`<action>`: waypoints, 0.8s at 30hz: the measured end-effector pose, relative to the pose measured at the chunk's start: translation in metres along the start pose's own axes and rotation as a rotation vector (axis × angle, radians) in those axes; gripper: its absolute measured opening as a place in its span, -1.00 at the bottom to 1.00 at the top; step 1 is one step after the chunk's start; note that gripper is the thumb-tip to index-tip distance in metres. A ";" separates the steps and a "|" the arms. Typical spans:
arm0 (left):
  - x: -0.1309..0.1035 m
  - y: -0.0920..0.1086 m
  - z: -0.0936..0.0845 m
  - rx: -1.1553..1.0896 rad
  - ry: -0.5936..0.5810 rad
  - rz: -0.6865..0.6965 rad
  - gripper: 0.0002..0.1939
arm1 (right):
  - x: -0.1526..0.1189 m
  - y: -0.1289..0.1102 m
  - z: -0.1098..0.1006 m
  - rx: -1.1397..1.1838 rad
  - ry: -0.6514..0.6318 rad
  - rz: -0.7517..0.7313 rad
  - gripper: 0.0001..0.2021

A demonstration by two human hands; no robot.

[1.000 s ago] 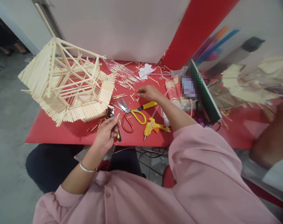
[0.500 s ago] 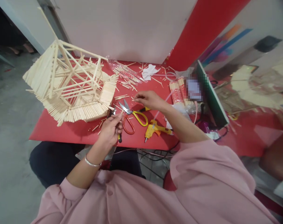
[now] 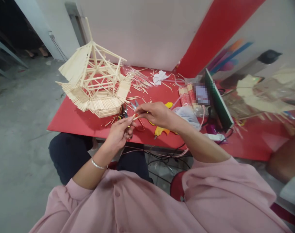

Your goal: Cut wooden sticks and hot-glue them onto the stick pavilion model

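My left hand (image 3: 120, 132) is closed in a pinch on a short wooden stick (image 3: 136, 118) above the table's front edge. My right hand (image 3: 155, 114) has its fingertips pinched at the other end of this small piece; whether it is one stick or two I cannot tell. Beneath the hands lie scissors (image 3: 140, 125) with red and yellow handles, mostly covered. A yellow glue gun (image 3: 161, 130) rests below my right wrist, partly hidden. To the left stands a roofed model (image 3: 106, 105) built of wooden sticks, one roof side covered and the others open frame.
The red table (image 3: 72, 118) holds loose sticks, a crumpled white tissue (image 3: 160, 77) and packs of sticks (image 3: 185, 95) at the right. A green-faced board (image 3: 217, 98) stands beyond them. Cables (image 3: 162, 157) hang under the front edge. Another person's arm (image 3: 285, 152) shows at far right.
My right hand has come down and left to meet my left hand at the small stick, now covering part of the scissors. The view has shifted, so the model appears further right.
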State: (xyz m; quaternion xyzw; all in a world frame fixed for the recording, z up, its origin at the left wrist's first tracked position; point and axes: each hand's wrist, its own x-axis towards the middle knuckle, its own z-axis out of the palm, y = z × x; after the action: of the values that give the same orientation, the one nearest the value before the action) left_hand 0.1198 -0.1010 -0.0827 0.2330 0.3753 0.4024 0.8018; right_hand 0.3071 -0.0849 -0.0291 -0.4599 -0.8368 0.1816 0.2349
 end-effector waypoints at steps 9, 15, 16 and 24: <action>-0.027 0.012 -0.012 -0.047 0.021 0.106 -0.72 | -0.002 -0.036 0.030 0.234 0.263 0.066 -0.75; -0.035 0.012 -0.021 -0.048 0.013 0.174 -0.72 | -0.002 -0.050 0.060 0.381 0.317 0.263 -0.70; -0.035 0.011 -0.026 -0.020 0.022 0.190 -0.72 | 0.000 -0.051 0.064 0.436 0.320 0.304 -0.73; -0.004 0.009 -0.110 1.076 0.554 0.590 -0.90 | -0.002 -0.043 0.108 0.768 0.509 0.583 -0.67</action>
State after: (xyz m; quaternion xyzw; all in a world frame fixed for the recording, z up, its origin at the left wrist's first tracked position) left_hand 0.0276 -0.0915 -0.1420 0.5811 0.6358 0.4066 0.3046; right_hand 0.2183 -0.1184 -0.0967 -0.5835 -0.4646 0.4148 0.5211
